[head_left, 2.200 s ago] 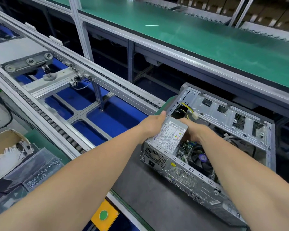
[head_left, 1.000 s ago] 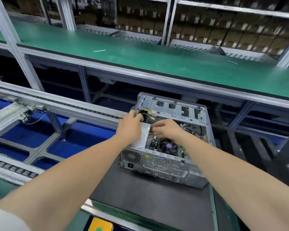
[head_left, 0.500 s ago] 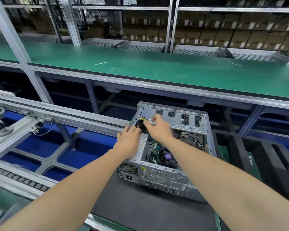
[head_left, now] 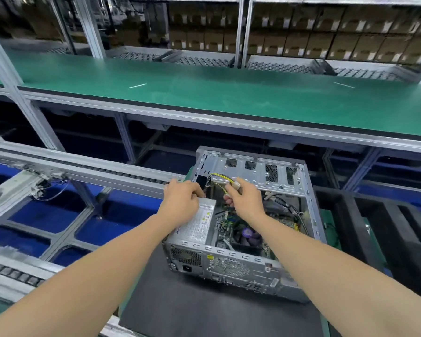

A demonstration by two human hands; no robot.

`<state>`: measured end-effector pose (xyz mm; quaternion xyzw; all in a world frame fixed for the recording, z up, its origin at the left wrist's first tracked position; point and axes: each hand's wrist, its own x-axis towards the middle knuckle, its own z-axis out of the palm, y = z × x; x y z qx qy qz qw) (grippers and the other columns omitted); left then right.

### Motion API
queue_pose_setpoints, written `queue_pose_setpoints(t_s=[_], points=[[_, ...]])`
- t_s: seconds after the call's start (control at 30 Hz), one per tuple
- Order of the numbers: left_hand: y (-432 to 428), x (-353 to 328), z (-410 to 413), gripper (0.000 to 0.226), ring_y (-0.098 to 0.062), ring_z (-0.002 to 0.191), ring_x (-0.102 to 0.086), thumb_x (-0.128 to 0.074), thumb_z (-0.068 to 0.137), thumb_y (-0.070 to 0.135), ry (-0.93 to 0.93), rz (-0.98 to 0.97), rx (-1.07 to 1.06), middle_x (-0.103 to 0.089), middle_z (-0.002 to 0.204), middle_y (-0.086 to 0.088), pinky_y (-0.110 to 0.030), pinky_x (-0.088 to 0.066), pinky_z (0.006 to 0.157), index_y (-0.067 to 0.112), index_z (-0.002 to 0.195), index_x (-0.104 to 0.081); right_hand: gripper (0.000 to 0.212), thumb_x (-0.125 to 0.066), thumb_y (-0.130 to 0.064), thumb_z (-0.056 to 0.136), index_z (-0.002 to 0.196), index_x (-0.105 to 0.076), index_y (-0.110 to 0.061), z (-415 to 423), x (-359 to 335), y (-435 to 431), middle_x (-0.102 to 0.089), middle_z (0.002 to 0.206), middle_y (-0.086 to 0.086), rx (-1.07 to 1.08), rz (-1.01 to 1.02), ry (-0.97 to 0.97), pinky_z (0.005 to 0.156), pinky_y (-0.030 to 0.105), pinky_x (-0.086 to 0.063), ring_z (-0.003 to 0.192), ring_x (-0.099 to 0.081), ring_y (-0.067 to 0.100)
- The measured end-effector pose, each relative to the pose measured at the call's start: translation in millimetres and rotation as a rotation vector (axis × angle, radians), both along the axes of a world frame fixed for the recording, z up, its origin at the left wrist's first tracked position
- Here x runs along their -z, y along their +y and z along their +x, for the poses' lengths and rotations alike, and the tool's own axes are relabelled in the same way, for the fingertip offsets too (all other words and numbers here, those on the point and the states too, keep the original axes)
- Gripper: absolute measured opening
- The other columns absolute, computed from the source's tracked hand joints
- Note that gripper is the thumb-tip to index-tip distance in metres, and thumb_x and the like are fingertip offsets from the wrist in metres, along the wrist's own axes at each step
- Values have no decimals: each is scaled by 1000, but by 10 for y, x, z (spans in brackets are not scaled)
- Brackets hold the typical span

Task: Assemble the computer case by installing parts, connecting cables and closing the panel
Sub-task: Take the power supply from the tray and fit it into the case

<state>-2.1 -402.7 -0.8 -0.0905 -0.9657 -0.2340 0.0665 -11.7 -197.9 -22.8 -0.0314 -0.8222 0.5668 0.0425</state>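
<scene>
The open computer case lies on a black mat at the lower middle of the frame, with the power supply seated in its left side. Our left hand still curls over the supply's far end. Our right hand, on that box a moment ago, now pinches a white plug on yellow wires, so we judge that cable connecting has begun.

One open computer case, one power supply unit, one CPU cooler fan, one white cable connector, two bare hands, left hand and right hand, one dark mat, two roller rails, one green-topped bench, two white strips on it
</scene>
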Motion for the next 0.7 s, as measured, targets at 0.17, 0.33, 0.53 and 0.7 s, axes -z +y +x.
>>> queue_pose_setpoints(t_s=[0.17, 0.33, 0.53, 0.7], points=[[39, 42, -60, 36, -18, 101, -47, -43, 89, 10, 84, -27, -10, -63, 85, 20, -36, -23, 95, 36, 86, -68, 23, -63, -19, 104, 88, -63, -1, 133, 13, 469, -73, 75, 12, 35, 47, -67, 51, 34, -56, 49, -61, 11], [153, 25, -109, 32, -12, 140, -41, -42, 94, 17, 137, -203, 82, -69, 97, 14, -48, -6, 117, 29, 89, -71, 19, -60, -13, 103, 86, -61, -5, 189, 116, 798, -69, 69, 9, 186, -1, -298, 46, 28, -43, 44, -54, 14], [602, -115, -66, 42, -24, 109, -62, -39, 96, 33, -140, -312, 286, -73, 117, 1, -38, -41, 103, 32, 127, -68, 24, -45, 14, 101, 123, -52, 9, 143, 216, 1012, -57, 97, 23, 332, -658, -829, 34, 19, -43, 63, -47, 16], [844, -41, -97, 47, -26, 130, -52, -31, 100, 37, -296, -623, 379, -59, 143, 0, -45, -33, 111, 41, 141, -55, 20, -53, 10, 102, 121, -57, 3, 166, 144, 905, -57, 133, 25, 452, -964, -635, 52, 18, -55, 78, -59, 17]])
